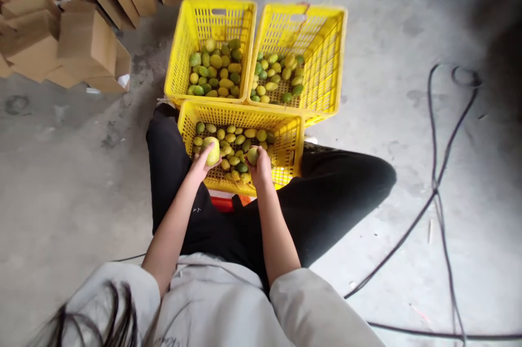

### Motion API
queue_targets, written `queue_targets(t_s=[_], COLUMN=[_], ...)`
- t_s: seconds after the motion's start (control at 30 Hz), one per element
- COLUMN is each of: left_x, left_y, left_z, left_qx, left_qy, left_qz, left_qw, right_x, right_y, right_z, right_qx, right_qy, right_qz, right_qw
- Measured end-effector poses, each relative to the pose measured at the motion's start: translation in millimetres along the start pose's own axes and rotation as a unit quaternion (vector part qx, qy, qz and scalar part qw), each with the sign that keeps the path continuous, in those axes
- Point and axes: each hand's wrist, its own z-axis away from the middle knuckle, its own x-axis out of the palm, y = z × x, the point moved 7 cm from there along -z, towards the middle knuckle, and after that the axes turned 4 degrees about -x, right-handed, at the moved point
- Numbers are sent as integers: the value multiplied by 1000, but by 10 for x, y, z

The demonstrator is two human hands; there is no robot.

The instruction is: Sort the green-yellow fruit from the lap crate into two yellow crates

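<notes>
My left hand (204, 163) is closed around a large pale yellow lemon (212, 152), thumb along its side. A smaller yellow-green lemon (253, 156) is held in my right hand (261, 168), its fingers curled about it. Both hands are over the near yellow crate (295, 146), which stands between my knees. Inside that crate lie many loose lemons (240, 139), yellow and green, some hidden behind my hands.
Two more yellow crates stand beyond the near one: a left crate (173, 64) and a right crate (328, 69), both partly filled with similar fruit. Folded cardboard boxes (87, 42) are heaped at upper left. A black cable (420, 211) loops over the concrete floor (379, 91) at right.
</notes>
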Motion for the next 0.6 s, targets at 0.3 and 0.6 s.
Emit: queue_targets(t_s=[0.3, 0.6], left_x=[176, 844], left_y=[590, 903], left_z=[420, 109], left_qx=[-14, -47], left_qy=[55, -65], left_qz=[-82, -149], left_qw=[995, 986], right_x=[182, 755], right_y=[-513, -1138], right_z=[186, -83], right_qx=[45, 107], right_qy=[-38, -206], right_qz=[47, 37], right_qw=[997, 972])
